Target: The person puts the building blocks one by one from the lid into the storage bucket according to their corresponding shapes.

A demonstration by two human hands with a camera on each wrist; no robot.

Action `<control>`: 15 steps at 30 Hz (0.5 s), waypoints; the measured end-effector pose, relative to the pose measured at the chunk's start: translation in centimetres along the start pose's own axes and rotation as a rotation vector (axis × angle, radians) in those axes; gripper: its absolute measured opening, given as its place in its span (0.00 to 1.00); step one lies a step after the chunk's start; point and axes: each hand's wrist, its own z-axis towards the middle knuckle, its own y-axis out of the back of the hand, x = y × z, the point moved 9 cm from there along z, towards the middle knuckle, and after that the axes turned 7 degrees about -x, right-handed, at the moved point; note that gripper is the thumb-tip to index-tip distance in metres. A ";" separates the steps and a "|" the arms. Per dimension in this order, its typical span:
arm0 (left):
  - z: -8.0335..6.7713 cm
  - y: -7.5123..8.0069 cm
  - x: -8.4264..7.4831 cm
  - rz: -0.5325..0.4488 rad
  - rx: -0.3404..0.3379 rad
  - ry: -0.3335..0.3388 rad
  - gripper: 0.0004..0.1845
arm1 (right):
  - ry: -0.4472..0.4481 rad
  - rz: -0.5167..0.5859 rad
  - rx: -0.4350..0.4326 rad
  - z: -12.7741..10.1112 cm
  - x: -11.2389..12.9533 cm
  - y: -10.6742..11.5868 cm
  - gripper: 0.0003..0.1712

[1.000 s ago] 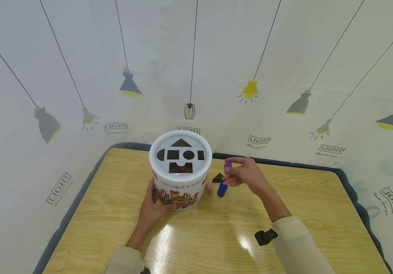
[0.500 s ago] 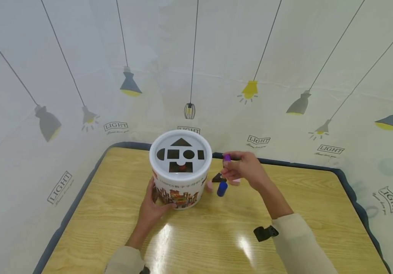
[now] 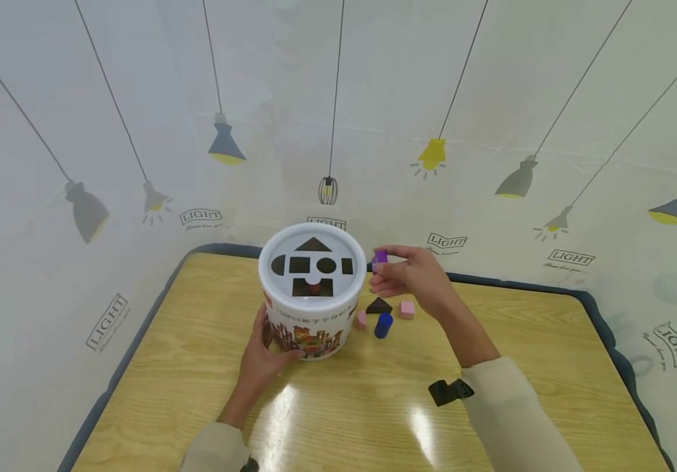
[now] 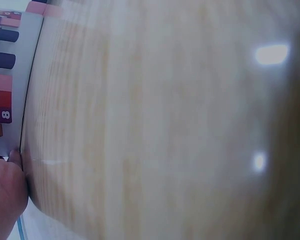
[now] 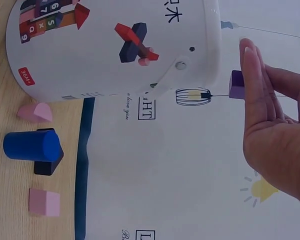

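A white toy-block bucket (image 3: pixel 309 335) with printed pictures stands upright on the table. Its white lid (image 3: pixel 343 288) has cut-out shapes: triangle, half-round, squares, circle, arch. My left hand (image 3: pixel 260 357) holds the bucket low on its left side, thumb across the front; the left wrist view shows part of this hand (image 4: pixel 6 192) at the bucket's base. Between thumb and fingers, my right hand (image 3: pixel 418 278) pinches a small purple block (image 3: pixel 380 257), raised beside the lid's right rim. In the right wrist view, the fingers partly hide the purple block (image 5: pixel 236 84).
Right of the bucket lie a blue cylinder (image 3: pixel 383 326), a dark triangular block (image 3: pixel 379 306), a pink cube (image 3: pixel 406 309) and a pink rounded block (image 3: pixel 361 319). Something red (image 3: pixel 315 288) shows through the arch slot. A lamp-printed wall covering (image 3: pixel 492 216) rises behind the wooden table (image 3: pixel 492 334).
My right hand has lifted the purple block up and left toward the lid, uncovering the pink cube on the table. The left hand and bucket stay in place.
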 end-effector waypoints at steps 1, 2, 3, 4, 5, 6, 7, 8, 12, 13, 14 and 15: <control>0.0 0.0 0.0 0.003 0.001 0.001 0.66 | 0.003 0.006 0.004 0.1 0.2 -0.1 0.25; 0.0 0.0 0.1 0.004 0.000 0.007 0.66 | 0.006 0.009 0.007 0.1 0.3 -0.2 0.25; 0.0 0.0 0.1 0.005 0.002 0.006 0.66 | 0.010 0.010 0.011 0.2 0.4 -0.3 0.25; 0.0 0.0 0.1 0.004 0.002 0.005 0.66 | 0.012 0.011 0.014 0.4 0.4 -0.4 0.25; 0.0 0.0 0.1 0.003 0.003 0.005 0.66 | 0.012 0.013 0.016 0.5 0.5 -0.5 0.25; 0.0 0.0 0.1 0.003 0.004 0.004 0.66 | 0.012 0.014 0.018 0.6 0.5 -0.7 0.24; 0.0 0.0 0.1 0.001 0.005 0.002 0.66 | 0.012 0.016 0.020 0.7 0.6 -0.8 0.24; 0.0 -0.1 0.1 0.000 0.005 0.002 0.66 | 0.012 0.018 0.023 0.8 0.6 -0.9 0.25; 0.0 0.0 0.1 0.001 0.004 0.003 0.66 | 0.010 0.039 0.037 1.3 0.8 -1.6 0.24; 0.0 0.0 0.1 0.004 0.004 0.004 0.66 | 0.012 0.043 0.041 1.3 0.8 -1.8 0.24; 0.0 0.0 0.1 0.007 0.005 0.002 0.66 | 0.012 0.049 0.045 1.4 0.9 -1.9 0.25; 0.0 0.0 0.1 0.009 0.005 0.001 0.66 | 0.013 0.054 0.049 1.5 0.9 -2.1 0.25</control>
